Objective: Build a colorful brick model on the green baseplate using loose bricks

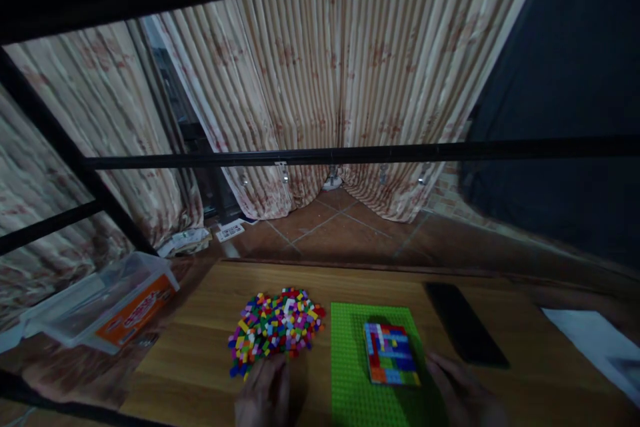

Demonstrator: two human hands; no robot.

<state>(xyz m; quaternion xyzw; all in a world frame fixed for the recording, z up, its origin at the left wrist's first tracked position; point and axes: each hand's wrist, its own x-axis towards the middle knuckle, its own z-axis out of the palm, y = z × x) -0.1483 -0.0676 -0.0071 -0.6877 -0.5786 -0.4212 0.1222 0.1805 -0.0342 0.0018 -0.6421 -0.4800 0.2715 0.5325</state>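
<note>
Loose toy bricks (277, 327) in many colours lie in a heap on the wooden table. My left hand (265, 390) is at the near edge of this heap, its fingers curled down; whatever they hold, if anything, is hidden. Right of the heap lies a green studded baseplate (347, 360). On it stands a low block of joined bricks (393, 353), mostly blue, red and orange, with a few stray pieces on top. My right hand (463, 390) is beside the block's right side, over the plate's edge, dim and blurred, so its grip is unclear.
A black flat object (465, 323) lies on the table (190, 347) right of the plate. White paper (595, 347) is at the far right. A clear plastic box (115, 307) with an orange label sits at left. A dark metal bar (310, 157) crosses ahead, before curtains (300, 73).
</note>
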